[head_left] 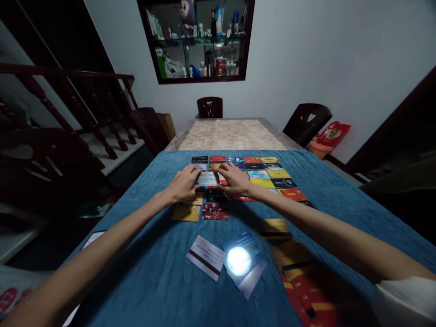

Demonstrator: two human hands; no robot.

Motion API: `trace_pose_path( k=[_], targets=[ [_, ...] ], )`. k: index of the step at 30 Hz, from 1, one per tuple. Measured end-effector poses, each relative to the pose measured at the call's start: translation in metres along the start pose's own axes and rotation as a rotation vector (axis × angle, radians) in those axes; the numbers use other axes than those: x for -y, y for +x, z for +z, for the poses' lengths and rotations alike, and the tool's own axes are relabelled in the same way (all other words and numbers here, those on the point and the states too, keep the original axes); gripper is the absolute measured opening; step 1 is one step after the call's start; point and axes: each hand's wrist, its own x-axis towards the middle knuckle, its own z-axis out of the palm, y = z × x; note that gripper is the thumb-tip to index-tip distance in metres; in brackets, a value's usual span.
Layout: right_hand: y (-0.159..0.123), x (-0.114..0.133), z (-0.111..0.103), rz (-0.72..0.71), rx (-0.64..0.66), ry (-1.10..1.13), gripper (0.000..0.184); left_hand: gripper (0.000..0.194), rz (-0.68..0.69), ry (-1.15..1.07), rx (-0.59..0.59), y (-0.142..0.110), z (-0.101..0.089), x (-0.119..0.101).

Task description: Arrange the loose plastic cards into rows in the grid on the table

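Between my hands is a silvery white plastic card (pixel 207 179), raised a little over the rows of cards and gripped at its two short ends. My left hand (pixel 185 184) pinches its left end, and my right hand (pixel 235 180) pinches its right end. Around them, a grid of colourful cards (pixel 260 174) lies face up. Closest to me in the grid are a red patterned card (pixel 215 211) and a yellow card (pixel 186 213). My right hand and wrist cover part of the grid.
A white card with a dark stripe (pixel 205 257) and blue cards (pixel 243 254) under a bright glare lie nearer. Yellow and red cards (pixel 303 281) spread below my right forearm. A phone (pixel 92 238) sits beside my left forearm. Chairs (pixel 308 120) surround the table with its blue cloth (pixel 146 272).
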Motion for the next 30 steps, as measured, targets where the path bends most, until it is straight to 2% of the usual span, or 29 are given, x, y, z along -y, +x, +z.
trace_pose_path(
  k=[7,12,15,19,30],
  targets=[
    [0.042,-0.006,0.012,0.076,0.009,0.045,0.034,0.037,-0.030,-0.053,-0.038,0.026,0.012,0.044],
    [0.069,-0.014,0.023,0.155,0.040,0.044,0.040,0.035,-0.055,-0.114,-0.053,0.048,0.025,0.073],
    [0.081,-0.019,0.030,0.190,0.056,0.036,0.036,0.036,-0.081,-0.132,-0.049,0.060,0.033,0.088],
    [0.093,-0.023,0.037,0.228,0.085,0.025,0.030,0.038,-0.098,-0.130,-0.029,0.073,0.044,0.101],
    [0.113,-0.029,0.053,0.285,0.157,0.006,0.031,0.035,-0.121,-0.159,0.020,0.089,0.060,0.121]
  ],
)
